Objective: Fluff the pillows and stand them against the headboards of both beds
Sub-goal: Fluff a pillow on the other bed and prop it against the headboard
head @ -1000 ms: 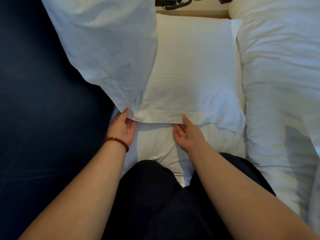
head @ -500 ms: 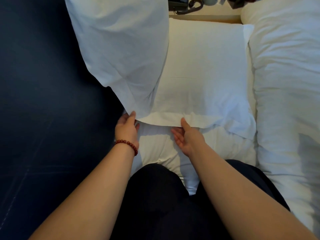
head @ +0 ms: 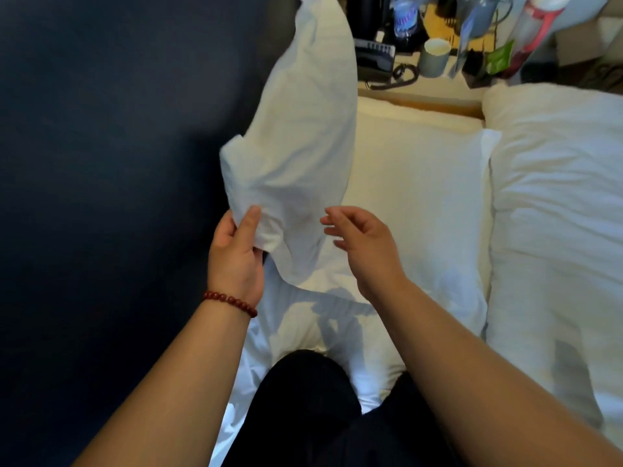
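**Left hand grips the standing pillow's corner, right hand loose beside it**

A white upright pillow (head: 303, 139) stands on end at the left side of the bed, its far face against the dark blue headboard (head: 101, 163). The left hand (head: 236, 254) holds its lower near corner: thumb on the front and fingers curled behind, pinching a loose fold of the pillowcase that holds no filling. A red bead bracelet (head: 231, 302) circles that wrist.

The right hand (head: 362, 244) hangs in the air just beside the pillow's lower edge, fingers relaxed and slightly bent, holding nothing. Whether its fingertips brush the fabric cannot be told.

A second flat pillow (head: 421, 203) lies on the mattress to the right of the standing one, partly behind the right hand. Further right, a rumpled white duvet (head: 556, 214) is bunched along the bed. The person's knees in dark trousers (head: 303, 406) press into the white sheet (head: 296, 318) at the near edge.

Beyond the flat pillow sits a bedside table (head: 421, 100) with a black telephone (head: 374, 59) and its coiled cord. Next to it stands a pale cup (head: 435, 57), open at the top; its inside looks light, and what it holds cannot be made out. A clear bottle (head: 406, 18) stands behind it, too blurred to judge its fill. A green packet (head: 499, 59) lies further right among other blurred items
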`<state>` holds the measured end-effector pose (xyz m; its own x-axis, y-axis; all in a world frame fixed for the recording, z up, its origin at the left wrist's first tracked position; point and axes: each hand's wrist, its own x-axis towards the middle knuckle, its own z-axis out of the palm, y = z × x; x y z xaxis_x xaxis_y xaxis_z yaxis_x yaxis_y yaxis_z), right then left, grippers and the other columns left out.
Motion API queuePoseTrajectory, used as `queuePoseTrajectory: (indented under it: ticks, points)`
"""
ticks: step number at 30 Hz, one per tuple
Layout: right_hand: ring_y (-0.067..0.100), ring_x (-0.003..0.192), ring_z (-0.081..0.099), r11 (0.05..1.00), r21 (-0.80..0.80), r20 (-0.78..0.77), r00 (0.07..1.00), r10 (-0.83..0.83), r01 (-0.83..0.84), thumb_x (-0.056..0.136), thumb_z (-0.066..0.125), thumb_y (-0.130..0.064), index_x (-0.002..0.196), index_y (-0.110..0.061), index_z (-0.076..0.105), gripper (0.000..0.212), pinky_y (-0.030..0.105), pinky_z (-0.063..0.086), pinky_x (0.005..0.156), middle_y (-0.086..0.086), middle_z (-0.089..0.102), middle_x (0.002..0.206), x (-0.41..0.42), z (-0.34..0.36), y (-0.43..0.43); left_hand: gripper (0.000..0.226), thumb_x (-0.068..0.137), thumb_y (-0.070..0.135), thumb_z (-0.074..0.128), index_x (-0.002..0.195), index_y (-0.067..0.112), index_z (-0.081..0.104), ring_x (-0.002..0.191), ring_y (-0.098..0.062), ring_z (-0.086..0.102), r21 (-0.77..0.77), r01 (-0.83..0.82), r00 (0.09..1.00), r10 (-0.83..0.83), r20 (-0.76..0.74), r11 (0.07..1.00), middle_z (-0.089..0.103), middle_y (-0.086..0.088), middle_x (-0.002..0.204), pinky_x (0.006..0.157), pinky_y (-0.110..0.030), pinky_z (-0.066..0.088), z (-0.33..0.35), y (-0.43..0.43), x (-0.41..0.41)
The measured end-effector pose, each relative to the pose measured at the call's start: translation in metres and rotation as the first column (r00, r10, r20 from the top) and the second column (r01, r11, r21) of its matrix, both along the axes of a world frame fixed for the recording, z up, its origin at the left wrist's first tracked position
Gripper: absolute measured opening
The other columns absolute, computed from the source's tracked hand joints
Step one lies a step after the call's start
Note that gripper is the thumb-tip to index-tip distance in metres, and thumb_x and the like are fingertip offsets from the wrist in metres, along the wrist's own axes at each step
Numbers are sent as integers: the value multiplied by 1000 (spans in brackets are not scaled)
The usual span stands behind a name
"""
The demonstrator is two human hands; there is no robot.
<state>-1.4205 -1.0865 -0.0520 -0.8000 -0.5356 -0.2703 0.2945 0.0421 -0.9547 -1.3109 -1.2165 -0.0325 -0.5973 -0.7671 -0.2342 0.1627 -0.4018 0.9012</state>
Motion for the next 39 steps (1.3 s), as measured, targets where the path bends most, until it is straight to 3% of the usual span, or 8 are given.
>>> queuePoseTrajectory:
  ticks: [8,13,17,19,23,29,35,39]
  points:
    - [7,121,50,926,256,-768,523,370,-279,97,51,-35,120,-25,64,29,21,35,105,-6,58,131,-43,79,-73,43,90,26,63,126,2,60,114,-31,63,201,-177,984,167,63,963,67,-18,121,100,-46,49,48,4,4]
    - [21,144,29,607,761,-648,-299,701,-227,99,41,-49,144,-26,44,51,38,12,117,1,38,153,-93,74,-95,32,95,23,60,119,3,65,108,-27,67,409,-334,943,306,133,849,71,-15,113,104,-45,46,50,9,14]
    - [29,140,35,737,675,-737,-43,674,-14,102,33,-43,138,-18,52,47,48,20,114,9,45,148,-122,90,-113,23,89,29,68,101,9,70,112,-28,65,495,-397,918,329,223,773,72,-11,112,105,-48,44,49,13,15]
    - [36,118,56,831,527,-842,-249,479,-181,100,35,-40,121,-10,64,47,47,40,101,16,62,126,-100,96,-114,22,89,28,70,101,9,70,106,-26,68,507,-418,908,348,232,753,74,-10,106,102,-46,47,49,16,14]
    - [26,127,52,513,773,-613,-646,454,-373,98,45,-47,134,-17,57,49,42,33,110,7,59,135,-90,77,-99,16,86,25,73,91,10,69,70,-19,73,429,-538,842,434,321,726,76,-6,82,67,-35,59,48,19,18]
    - [24,145,24,653,753,-652,-44,757,82,102,21,-50,144,-27,39,52,55,11,116,2,34,154,-162,93,-126,11,89,21,71,91,11,67,61,-16,73,387,-629,776,514,366,674,76,-2,73,46,-25,54,54,26,23]
    - [31,139,38,632,715,-656,-602,456,-299,98,33,-45,145,-20,45,54,51,28,112,7,40,152,-95,74,-70,22,96,25,60,114,13,64,115,-17,63,357,-647,759,524,387,674,70,-3,118,88,-28,51,60,42,26]
    - [24,150,7,515,839,-521,-533,666,-176,97,30,-59,154,-33,13,64,44,5,118,1,9,163,-117,73,-78,21,94,26,64,107,9,62,111,-19,61,363,-708,702,549,453,606,62,-7,127,87,-29,51,67,62,25]
